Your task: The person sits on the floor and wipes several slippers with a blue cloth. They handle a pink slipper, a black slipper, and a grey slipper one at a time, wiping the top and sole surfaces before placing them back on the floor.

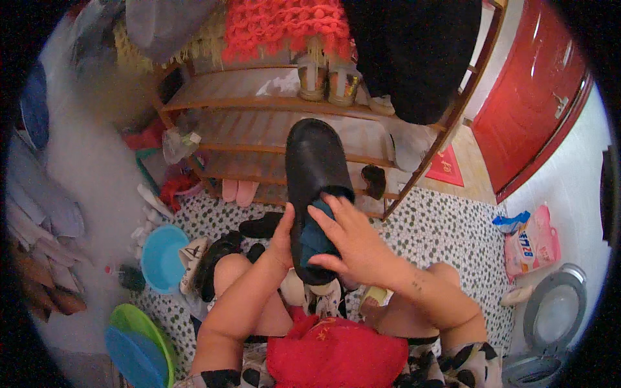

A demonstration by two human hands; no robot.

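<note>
Before me a black closed-toe shoe (pixel 315 155) points away, its toe towards the rack. My left hand (pixel 284 242) grips the shoe's left side, with the thumb up along the edge. A dark teal insole (pixel 315 237) shows in the shoe's opening. Over it lies my right hand (pixel 356 237), fingers and thumb spread and touching the insole; part of the insole is hidden beneath that hand. Below the heel, between my knees, are light-coloured shoes (pixel 322 296), partly covered. Another black shoe (pixel 262 225) rests on the tiled floor left of my left hand.
A wooden shoe rack (pixel 271 145) stands ahead, holding pink slippers (pixel 238 191). Black cloth (pixel 417 53) hangs at upper right. A blue basin (pixel 162 259) and a green basin (pixel 131 317) are at left. To the right are a pink package (pixel 533 242) and a red door (pixel 533 92).
</note>
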